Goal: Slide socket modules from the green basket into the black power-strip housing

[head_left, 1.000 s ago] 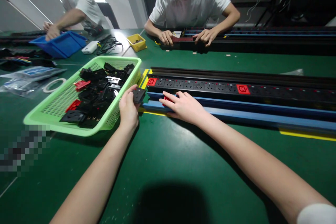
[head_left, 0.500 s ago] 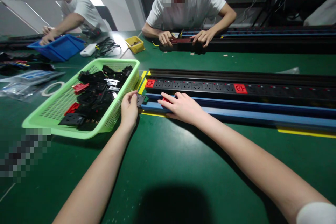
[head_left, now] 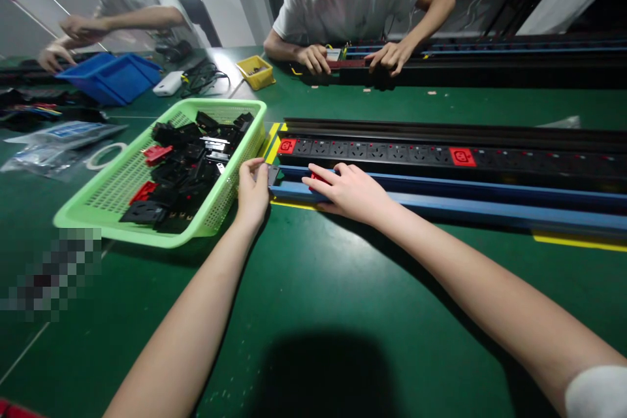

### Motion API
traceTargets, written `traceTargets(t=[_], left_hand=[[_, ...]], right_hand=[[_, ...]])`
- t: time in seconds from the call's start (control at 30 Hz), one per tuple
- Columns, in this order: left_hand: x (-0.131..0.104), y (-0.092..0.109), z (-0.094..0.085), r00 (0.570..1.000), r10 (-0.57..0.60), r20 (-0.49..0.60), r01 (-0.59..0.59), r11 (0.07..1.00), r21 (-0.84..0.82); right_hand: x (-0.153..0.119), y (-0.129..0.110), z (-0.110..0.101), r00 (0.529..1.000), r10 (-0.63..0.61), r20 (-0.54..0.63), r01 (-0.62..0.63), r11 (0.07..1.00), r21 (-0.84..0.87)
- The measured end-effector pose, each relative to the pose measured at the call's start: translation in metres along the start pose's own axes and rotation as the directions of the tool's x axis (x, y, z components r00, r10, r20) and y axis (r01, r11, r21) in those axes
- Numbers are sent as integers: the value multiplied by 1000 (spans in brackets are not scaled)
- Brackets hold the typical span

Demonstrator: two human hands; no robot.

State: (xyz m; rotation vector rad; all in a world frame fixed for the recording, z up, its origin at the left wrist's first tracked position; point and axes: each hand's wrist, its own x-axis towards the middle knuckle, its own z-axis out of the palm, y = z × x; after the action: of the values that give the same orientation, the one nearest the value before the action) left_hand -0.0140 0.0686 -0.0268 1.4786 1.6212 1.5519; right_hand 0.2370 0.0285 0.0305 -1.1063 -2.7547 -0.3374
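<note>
Hands: 2, the left hand [head_left: 253, 192] with 1 dark socket module [head_left: 274, 175], the right hand [head_left: 356, 193] with 1 red piece [head_left: 320, 177]; co-workers [head_left: 350, 16] at work near me, 2. Black strip [head_left: 392, 168], 1, showing 2 red sockets [head_left: 463, 157], and I count 8 black sockets [head_left: 377, 151] between those. Green basket [head_left: 102, 199], 1, with 2 red parts [head_left: 157, 155] and black parts [head_left: 179, 179] too heaped to count; blue bin [head_left: 105, 81], 1; yellow tray [head_left: 263, 80], 1; tape ring [head_left: 90, 160], 1.
</note>
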Motion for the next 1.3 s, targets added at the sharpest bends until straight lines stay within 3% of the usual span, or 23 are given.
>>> traceTargets(t=[0.33, 0.5, 0.87, 1.07, 1.3], left_hand=[[1, -3, -1, 992, -82, 93, 84, 996, -16], [0, 1, -4, 991, -62, 116, 63, 998, -4], [-6, 9, -4, 995, -57, 82, 62, 997, -55], [-11, 6, -6, 996, -19, 86, 12, 996, 88], [-16, 17, -8, 991, 55, 125, -86, 963, 257]], right_hand=[[0, 0, 0, 1000, -3, -1, 3, 1000, -8], [0, 0, 0, 1000, -3, -8, 3, 1000, -22], [0, -1, -1, 1000, 15, -16, -15, 1000, -23], [2, -2, -2, 995, 103, -4, -103, 995, 18], [3, -1, -4, 988, 150, 27, -152, 986, 64]])
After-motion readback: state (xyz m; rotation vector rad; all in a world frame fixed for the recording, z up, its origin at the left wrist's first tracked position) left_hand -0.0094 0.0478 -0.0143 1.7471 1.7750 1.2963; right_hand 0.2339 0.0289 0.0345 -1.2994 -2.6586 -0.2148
